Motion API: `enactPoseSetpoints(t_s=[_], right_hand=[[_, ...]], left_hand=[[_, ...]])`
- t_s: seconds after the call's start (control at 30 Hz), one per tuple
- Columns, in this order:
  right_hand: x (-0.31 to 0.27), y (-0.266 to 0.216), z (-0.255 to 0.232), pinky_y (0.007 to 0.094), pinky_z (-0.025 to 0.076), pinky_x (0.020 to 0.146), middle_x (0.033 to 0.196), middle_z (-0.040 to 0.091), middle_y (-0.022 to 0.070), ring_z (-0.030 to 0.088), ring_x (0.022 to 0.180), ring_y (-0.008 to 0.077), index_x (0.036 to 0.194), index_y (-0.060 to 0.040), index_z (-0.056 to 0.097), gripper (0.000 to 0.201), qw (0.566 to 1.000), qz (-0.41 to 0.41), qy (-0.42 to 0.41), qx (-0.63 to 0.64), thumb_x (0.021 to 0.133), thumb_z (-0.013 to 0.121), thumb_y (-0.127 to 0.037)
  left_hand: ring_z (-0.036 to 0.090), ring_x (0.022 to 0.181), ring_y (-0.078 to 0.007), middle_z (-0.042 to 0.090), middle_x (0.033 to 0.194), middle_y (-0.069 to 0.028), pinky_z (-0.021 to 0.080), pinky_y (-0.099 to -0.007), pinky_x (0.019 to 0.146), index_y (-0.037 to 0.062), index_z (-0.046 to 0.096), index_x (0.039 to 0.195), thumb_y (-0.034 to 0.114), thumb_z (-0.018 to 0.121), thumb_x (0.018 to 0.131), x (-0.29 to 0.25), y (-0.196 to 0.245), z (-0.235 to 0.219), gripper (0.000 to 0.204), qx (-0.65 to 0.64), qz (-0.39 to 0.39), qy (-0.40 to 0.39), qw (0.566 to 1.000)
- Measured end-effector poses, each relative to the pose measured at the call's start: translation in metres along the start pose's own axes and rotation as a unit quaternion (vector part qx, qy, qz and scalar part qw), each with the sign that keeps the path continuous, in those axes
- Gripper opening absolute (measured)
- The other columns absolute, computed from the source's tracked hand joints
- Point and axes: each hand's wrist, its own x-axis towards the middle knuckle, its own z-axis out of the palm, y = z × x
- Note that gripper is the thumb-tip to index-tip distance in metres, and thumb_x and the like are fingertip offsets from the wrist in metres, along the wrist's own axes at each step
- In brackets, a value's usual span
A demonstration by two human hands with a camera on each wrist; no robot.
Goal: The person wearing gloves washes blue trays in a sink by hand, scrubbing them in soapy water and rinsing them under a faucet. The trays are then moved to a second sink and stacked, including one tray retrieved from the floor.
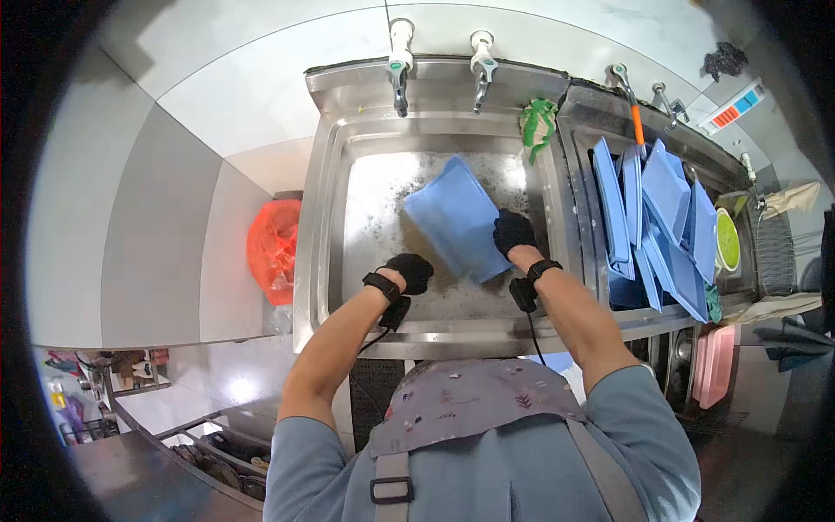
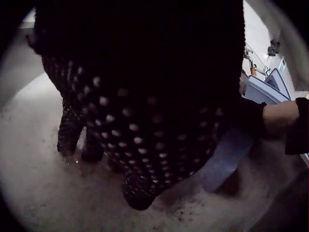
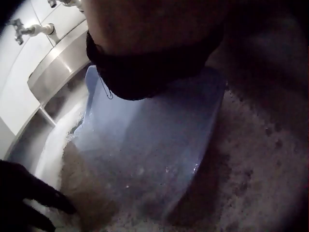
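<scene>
A blue plastic tray [image 1: 459, 213] lies tilted in soapy water in a steel sink [image 1: 320, 235]. My right hand [image 1: 514, 230], in a black knit glove, grips the tray's right edge. Seen from the right wrist, part of the tray [image 3: 145, 130] dips under the cloudy water, and the glove hides most of the grip. To the tray's lower left is my gloved left hand [image 1: 412, 271], with no object visible in it. In the left wrist view the fingers of the left hand [image 2: 135, 140] point loosely down at the water's surface.
Several blue trays [image 1: 665, 200] stand stacked in the right-hand basin. Two taps [image 1: 399, 74] overhang the sink's back. A green and white wrapper [image 1: 537, 126] sits on the back right rim. A red plastic bag [image 1: 273, 248] is left of the sink, and a green-lined bowl [image 1: 727, 241] at right.
</scene>
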Motion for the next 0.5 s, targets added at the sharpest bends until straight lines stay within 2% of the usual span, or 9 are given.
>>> enactPoseSetpoints(t_s=[0.1,0.17,0.23,0.27,0.33,0.37,0.43,0.47,0.5], right_hand=[[0.001,-0.01,0.004,0.0485,0.052,0.08,0.094,0.068,0.0209,0.065,0.088,0.0386,0.098,-0.0053,0.065,0.022,1.0,-0.003,-0.029,-0.007,0.086,0.053,-0.019],[-0.004,-0.021,-0.009,0.0471,0.052,0.081,0.097,0.067,0.0211,0.065,0.09,0.0378,0.1,-0.0049,0.064,0.022,0.998,0.011,-0.063,-0.01,0.084,0.054,-0.016],[-0.005,-0.029,-0.022,0.0472,0.052,0.08,0.096,0.067,0.0212,0.065,0.089,0.0381,0.101,-0.0047,0.063,0.022,0.998,-0.057,-0.038,-0.012,0.083,0.053,-0.013],[-0.005,-0.033,-0.029,0.0472,0.052,0.08,0.096,0.067,0.0212,0.065,0.089,0.0381,0.101,-0.0047,0.063,0.022,0.997,-0.057,-0.04,-0.014,0.083,0.053,-0.013],[-0.006,-0.04,-0.04,0.0474,0.051,0.079,0.095,0.066,0.0216,0.065,0.089,0.0384,0.1,-0.0043,0.062,0.021,0.99,-0.129,0.045,0.02,0.082,0.052,-0.009],[-0.008,-0.044,-0.049,0.0474,0.051,0.079,0.095,0.066,0.0216,0.065,0.089,0.0384,0.1,-0.0043,0.062,0.021,0.991,-0.126,0.046,0.018,0.082,0.052,-0.009],[-0.013,-0.058,-0.077,0.0478,0.05,0.078,0.096,0.064,0.0245,0.064,0.089,0.0407,0.106,-0.0008,0.061,0.023,0.986,-0.152,0.069,0.025,0.087,0.053,-0.011],[-0.016,-0.064,-0.088,0.0478,0.05,0.078,0.096,0.064,0.0245,0.064,0.089,0.0407,0.106,-0.0008,0.061,0.023,0.986,-0.147,0.072,0.022,0.087,0.053,-0.011],[-0.019,-0.067,-0.096,0.048,0.05,0.078,0.096,0.064,0.0241,0.063,0.089,0.0407,0.107,-0.0006,0.06,0.023,0.979,-0.172,0.102,0.029,0.086,0.054,-0.009]], left_hand=[[0.061,0.109,-0.0321,0.066,0.117,-0.0134,0.048,-0.0421,0.095,0.0107,0.069,0.11,0.03,0.059,0.081,-0.001,-0.009,0.008,0.036,-0.035,0.02,0.04,0.998],[0.06,0.112,-0.032,0.065,0.119,-0.0136,0.047,-0.042,0.097,0.0112,0.069,0.112,0.031,0.06,0.081,-0.005,-0.007,-0.005,0.038,-0.038,0.018,0.011,0.999],[0.058,0.114,-0.032,0.064,0.121,-0.0138,0.046,-0.0418,0.099,0.0117,0.068,0.113,0.033,0.06,0.081,-0.006,-0.014,-0.006,0.04,-0.041,0.016,-0.02,0.999],[0.058,0.114,-0.0324,0.064,0.12,-0.0141,0.046,-0.0423,0.098,0.0116,0.069,0.112,0.032,0.06,0.081,-0.008,-0.017,-0.006,0.039,-0.053,0.011,0.025,0.998],[0.06,0.108,-0.034,0.066,0.113,-0.015,0.048,-0.0442,0.093,0.0105,0.069,0.106,0.033,0.061,0.08,-0.009,-0.029,0.003,0.035,-0.073,0.026,0.13,0.988],[0.06,0.108,-0.034,0.066,0.113,-0.015,0.048,-0.0442,0.093,0.0105,0.069,0.106,0.033,0.061,0.08,-0.005,-0.036,0.003,0.035,-0.074,0.029,0.13,0.988],[0.059,0.111,-0.0334,0.064,0.122,-0.014,0.045,-0.0434,0.099,0.0108,0.068,0.113,0.037,0.062,0.085,-0.009,-0.033,-0.024,0.039,-0.058,-0.053,0.07,0.994],[0.061,0.107,-0.0343,0.065,0.118,-0.016,0.047,-0.0438,0.095,0.0087,0.068,0.111,0.039,0.062,0.085,-0.019,-0.032,-0.033,0.04,-0.054,-0.055,0.124,0.989],[0.061,0.107,-0.0343,0.065,0.118,-0.016,0.047,-0.0438,0.095,0.0087,0.068,0.111,0.039,0.062,0.085,-0.023,-0.034,-0.04,0.04,-0.053,-0.049,0.124,0.99]])
